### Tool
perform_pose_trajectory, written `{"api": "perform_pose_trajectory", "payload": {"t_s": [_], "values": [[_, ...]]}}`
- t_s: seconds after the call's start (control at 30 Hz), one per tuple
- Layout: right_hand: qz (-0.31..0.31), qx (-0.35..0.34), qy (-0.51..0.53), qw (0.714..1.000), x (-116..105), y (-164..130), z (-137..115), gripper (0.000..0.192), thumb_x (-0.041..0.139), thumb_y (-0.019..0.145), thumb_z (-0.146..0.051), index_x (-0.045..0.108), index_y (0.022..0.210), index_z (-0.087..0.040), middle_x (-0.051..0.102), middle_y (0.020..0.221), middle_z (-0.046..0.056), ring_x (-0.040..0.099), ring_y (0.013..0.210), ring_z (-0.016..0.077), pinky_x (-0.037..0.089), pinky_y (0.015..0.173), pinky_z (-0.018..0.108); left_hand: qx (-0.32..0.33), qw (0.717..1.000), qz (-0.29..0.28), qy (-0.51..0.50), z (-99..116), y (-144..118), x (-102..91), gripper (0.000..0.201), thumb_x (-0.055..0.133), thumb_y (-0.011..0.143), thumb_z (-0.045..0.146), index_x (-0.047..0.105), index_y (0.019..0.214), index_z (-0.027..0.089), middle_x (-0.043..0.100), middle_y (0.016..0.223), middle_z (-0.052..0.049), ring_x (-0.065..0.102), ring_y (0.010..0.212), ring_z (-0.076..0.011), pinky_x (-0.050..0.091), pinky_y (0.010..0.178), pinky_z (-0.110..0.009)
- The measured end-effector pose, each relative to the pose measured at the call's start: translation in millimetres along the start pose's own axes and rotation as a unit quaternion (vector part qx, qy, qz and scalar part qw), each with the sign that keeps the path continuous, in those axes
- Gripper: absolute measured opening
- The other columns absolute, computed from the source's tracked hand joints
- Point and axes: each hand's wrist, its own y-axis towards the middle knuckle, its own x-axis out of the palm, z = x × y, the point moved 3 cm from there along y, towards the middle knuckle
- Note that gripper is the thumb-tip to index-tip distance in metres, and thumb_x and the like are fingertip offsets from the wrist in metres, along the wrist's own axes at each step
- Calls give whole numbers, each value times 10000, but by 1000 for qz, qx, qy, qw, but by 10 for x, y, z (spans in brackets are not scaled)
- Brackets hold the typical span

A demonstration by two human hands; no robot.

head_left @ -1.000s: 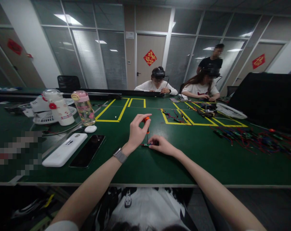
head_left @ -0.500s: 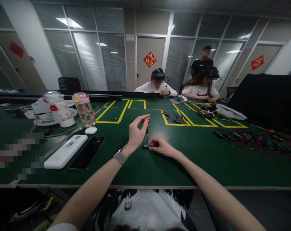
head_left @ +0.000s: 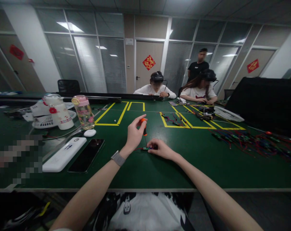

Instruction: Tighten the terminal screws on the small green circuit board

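My left hand (head_left: 135, 133) is closed round the top of a screwdriver (head_left: 145, 132) with an orange and black handle, thumb and fingers at its upper end. The screwdriver stands nearly upright, its shaft running down to a small green circuit board (head_left: 145, 149) on the green table. My right hand (head_left: 160, 149) rests on the table and pinches the board's right end with thumb and fingers. A thin red wire leaves the board on the left. The exact spot under the tip is too small to make out.
Left of my arms lie a white power bank (head_left: 65, 154), a black phone (head_left: 86, 155) and a white earbud case (head_left: 90, 133). Bottles (head_left: 83, 112) stand behind them. At the right is a heap of wired boards (head_left: 253, 139); more lie inside yellow tape (head_left: 164, 121). Two people sit opposite, another stands.
The whole view has shifted slightly as my head moved. Both hands keep their holds on the screwdriver and the board; the red wire at the left shows more plainly.
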Motion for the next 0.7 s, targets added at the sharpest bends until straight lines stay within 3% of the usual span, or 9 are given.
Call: {"api": "perform_pose_trajectory", "payload": {"t_s": [0.13,0.3,0.37,0.47,0.57,0.7], "values": [[5,11,2,1000,7,2,8,157,698,733,-107,670,879,-157,569,777,-6,535,706,130,430,662,249,53,994,30,93,68,-14,-19,210,648,841,295,694,1032,225,588,931,-33,581,853,-151,491,815,-293],[6,13,5,1000,15,0,14,147,700,734,-123,678,876,-155,561,780,-5,531,691,127,428,652,248,-1,998,-60,7,-9,-13,64,374,444,950,250,517,1316,250,630,1035,-52,642,823,-129,528,752,-278],[11,12,3,1000,20,0,18,145,698,732,-115,677,869,-157,552,777,-8,526,685,124,426,649,244,-7,998,-68,2,-43,-15,75,399,466,939,242,488,1338,240,642,1039,-57,655,788,-128,536,706,-266],[19,6,-6,1000,34,0,17,142,699,733,-106,677,865,-155,545,779,-7,524,689,123,426,661,245,39,993,-23,109,-30,-22,28,384,615,863,256,569,1244,238,640,989,-38,630,779,-137,524,703,-265],[25,5,-21,999,47,0,2,130,710,732,-114,677,851,-156,538,772,-8,522,686,124,422,658,247,86,971,9,222,34,-42,-16,349,695,804,311,621,1135,230,606,898,-16,584,739,-141,496,674,-257],[28,-1,-42,999,38,39,-29,110,728,713,-127,674,804,-153,546,782,-2,513,674,119,423,634,237,111,955,-11,273,116,-70,-6,283,515,916,277,575,1187,218,561,901,-22,559,733,-135,472,685,-255]]}}
